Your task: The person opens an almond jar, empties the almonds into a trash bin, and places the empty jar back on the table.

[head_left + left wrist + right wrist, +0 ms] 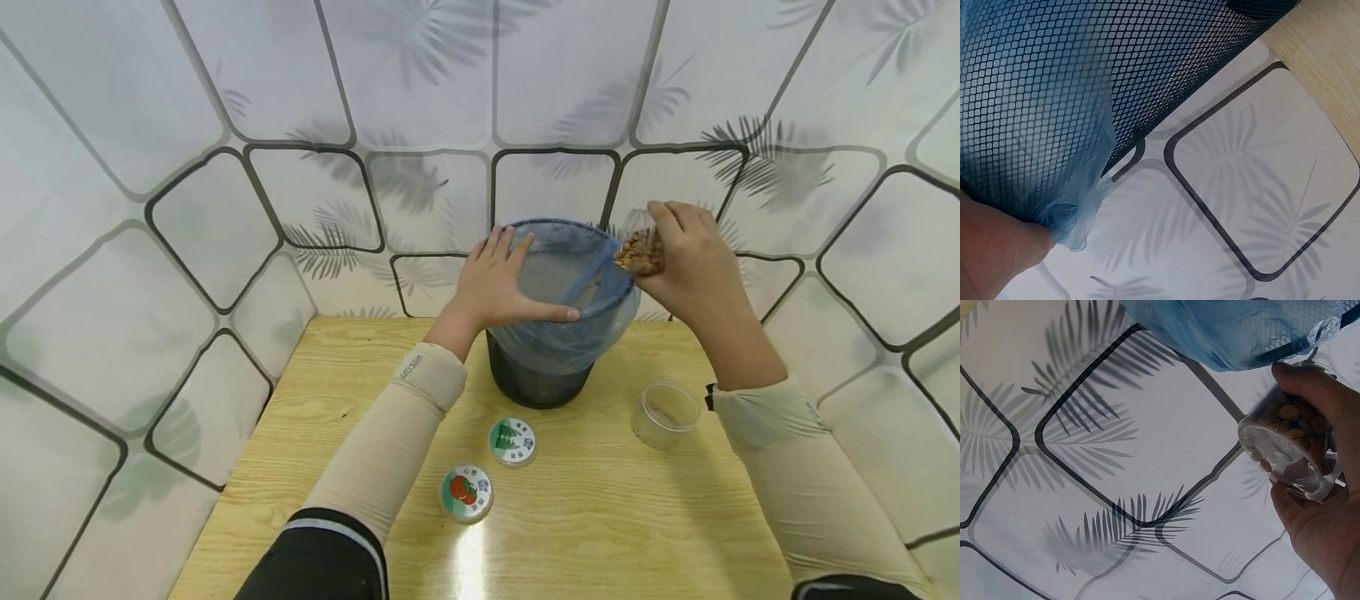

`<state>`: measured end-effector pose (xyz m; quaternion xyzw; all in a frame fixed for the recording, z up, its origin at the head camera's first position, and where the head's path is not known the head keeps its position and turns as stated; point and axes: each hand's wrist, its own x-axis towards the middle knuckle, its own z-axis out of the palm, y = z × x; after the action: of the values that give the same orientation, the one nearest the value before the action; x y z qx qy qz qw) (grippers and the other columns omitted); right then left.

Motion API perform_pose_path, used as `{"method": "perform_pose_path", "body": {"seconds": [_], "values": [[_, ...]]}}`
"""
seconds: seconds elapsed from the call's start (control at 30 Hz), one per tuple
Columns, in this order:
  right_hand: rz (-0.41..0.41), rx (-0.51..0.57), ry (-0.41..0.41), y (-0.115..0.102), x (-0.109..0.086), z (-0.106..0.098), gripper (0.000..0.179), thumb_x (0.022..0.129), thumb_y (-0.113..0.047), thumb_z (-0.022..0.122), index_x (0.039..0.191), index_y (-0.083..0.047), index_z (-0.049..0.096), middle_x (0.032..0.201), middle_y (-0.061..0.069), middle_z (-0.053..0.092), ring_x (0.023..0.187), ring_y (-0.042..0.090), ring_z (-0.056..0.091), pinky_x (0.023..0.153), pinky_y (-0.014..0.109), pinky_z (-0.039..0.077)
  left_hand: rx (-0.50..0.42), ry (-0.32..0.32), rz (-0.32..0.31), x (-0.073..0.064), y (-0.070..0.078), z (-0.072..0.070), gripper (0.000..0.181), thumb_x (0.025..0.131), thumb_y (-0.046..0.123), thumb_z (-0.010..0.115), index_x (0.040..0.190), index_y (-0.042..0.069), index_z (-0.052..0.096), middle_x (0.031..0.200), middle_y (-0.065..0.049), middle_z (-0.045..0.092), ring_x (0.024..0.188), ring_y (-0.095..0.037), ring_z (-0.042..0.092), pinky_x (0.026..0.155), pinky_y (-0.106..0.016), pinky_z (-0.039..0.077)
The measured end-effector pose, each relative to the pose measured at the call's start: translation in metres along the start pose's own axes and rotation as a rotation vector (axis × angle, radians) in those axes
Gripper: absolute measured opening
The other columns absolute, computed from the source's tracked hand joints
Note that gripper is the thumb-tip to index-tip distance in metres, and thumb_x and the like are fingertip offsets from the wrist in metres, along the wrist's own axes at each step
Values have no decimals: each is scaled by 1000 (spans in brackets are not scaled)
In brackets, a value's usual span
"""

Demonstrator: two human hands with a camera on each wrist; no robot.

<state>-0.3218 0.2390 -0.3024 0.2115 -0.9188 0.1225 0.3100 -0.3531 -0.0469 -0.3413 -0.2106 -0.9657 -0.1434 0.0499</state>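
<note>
A dark mesh bin (536, 379) stands at the back of the table, lined with a thin blue plastic bag (600, 337) folded over its rim. My left hand (491, 287) lies over the bin's left rim, fingers spread and thumb stretched along the front edge; in the left wrist view, part of that hand (1000, 247) touches the bunched bag (1075, 219). At the right rim, my right hand (693, 258) grips a clear plastic jar (1291, 447) holding brown nut-like pieces (641, 252). The jar is tilted, its mouth toward the bin's opening.
An open clear container (665, 414) stands on the table (600, 517), right of the bin. In front of the bin lie two round lids, one with a green plant picture (513, 442), one with red tomatoes (466, 493). Patterned wall covering (435, 200) surrounds the table's back and sides.
</note>
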Motion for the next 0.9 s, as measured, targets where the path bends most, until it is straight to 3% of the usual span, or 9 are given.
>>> {"method": "perform_pose_path", "body": {"seconds": [0.9], "values": [[-39, -45, 0, 1, -2, -2, 97, 68, 4, 95, 153, 5, 49, 145, 30, 55, 138, 51, 48, 113, 62, 47, 0, 2, 5, 1, 0, 2, 134, 73, 95, 63, 174, 25, 8, 180, -13, 7, 168, -32, -2, 136, -52, 4]]}}
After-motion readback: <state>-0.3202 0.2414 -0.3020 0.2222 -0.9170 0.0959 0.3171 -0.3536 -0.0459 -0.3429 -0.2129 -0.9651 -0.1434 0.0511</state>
